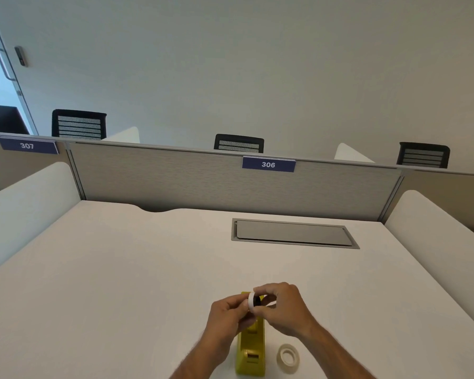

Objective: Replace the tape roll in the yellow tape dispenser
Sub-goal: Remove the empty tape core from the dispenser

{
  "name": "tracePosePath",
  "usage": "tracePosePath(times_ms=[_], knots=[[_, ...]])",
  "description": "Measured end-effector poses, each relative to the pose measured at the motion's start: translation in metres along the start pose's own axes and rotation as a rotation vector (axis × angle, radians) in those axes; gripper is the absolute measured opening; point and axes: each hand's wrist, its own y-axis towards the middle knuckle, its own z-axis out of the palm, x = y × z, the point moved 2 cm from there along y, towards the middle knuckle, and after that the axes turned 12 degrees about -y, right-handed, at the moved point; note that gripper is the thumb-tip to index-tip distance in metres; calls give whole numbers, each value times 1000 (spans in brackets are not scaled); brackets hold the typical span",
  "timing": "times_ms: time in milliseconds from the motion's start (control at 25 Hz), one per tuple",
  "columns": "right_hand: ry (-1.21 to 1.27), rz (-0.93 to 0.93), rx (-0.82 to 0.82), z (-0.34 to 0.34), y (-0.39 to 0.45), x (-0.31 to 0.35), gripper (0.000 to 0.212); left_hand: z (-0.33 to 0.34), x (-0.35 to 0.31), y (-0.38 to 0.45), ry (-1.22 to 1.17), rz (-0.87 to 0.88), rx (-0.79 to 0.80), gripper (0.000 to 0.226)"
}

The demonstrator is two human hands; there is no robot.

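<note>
The yellow tape dispenser (pixel 251 348) stands on the white desk (pixel 121 269), near its front edge, lengthwise away from me. Above its far end both hands hold a white ring with a black hub (pixel 253 301), held on edge. My left hand (pixel 227 313) pinches it from the left, and my right hand (pixel 282 307) grips it from the right with fingers curled over the top. A second tape roll (pixel 288 358), pale and translucent, lies flat on the desk just right of the dispenser's near end.
A grey cable hatch (pixel 293 233) is set flush in the desk, far right of centre. White side dividers (pixel 30 203) and a grey back partition (pixel 203 181) labelled 306 enclose the desk. Black chairs stand behind the partition.
</note>
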Motion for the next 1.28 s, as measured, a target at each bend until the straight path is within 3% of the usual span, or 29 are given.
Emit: tracePosePath(times_ms=[160, 480, 760, 1120, 1280], knots=[[43, 9, 30, -7, 2, -4, 28, 0, 1, 0, -59, -38, 55, 30], [134, -24, 145, -7, 1, -12, 32, 0, -4, -2, -67, -128, 175, 24], [132, -56, 155, -8, 1, -14, 31, -4, -2, 1, -29, -166, 175, 21], [277, -19, 17, -9, 0, -19, 33, 2, -1, 5, -39, -119, 118, 25], [447, 80, -26, -8, -2, -28, 23, 1, 0, 10, -40, -79, 86, 20]])
